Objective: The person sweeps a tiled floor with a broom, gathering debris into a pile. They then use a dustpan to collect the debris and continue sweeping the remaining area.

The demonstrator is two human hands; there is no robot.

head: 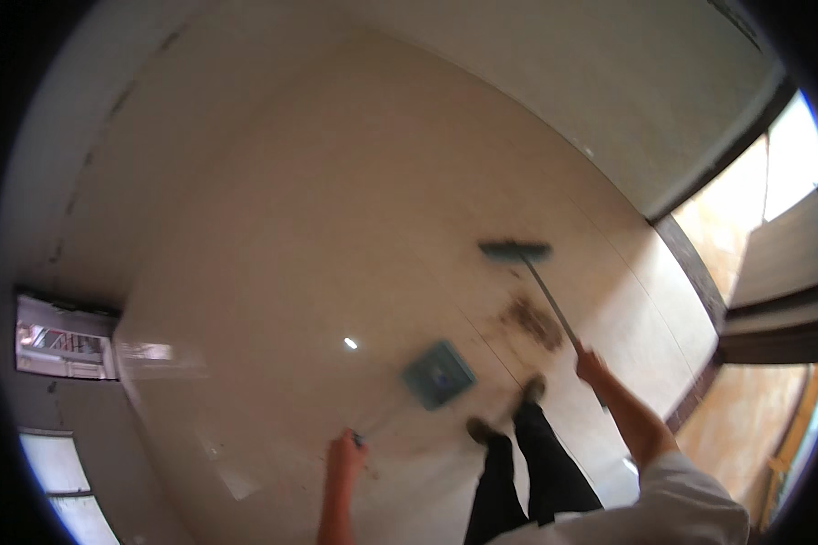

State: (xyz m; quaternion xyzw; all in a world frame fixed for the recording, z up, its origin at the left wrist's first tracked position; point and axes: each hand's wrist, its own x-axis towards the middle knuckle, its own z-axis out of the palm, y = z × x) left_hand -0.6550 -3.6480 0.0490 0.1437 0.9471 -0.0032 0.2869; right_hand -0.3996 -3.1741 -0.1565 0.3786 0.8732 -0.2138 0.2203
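My right hand is closed around the long handle of a broom. The broom's dark head rests on the tiled floor, beyond a pile of brown dirt. In front of me my left hand is closed on the dark end of a handle. From there a thin, blurred handle seems to run to a blue-green dustpan, which lies left of the dirt and in front of my shoes. Motion blur hides fine detail.
My feet stand close behind the dustpan. Pale walls border the floor. An open doorway with a dark sill lies at the right, beside a brown door or panel. A window is at the left.
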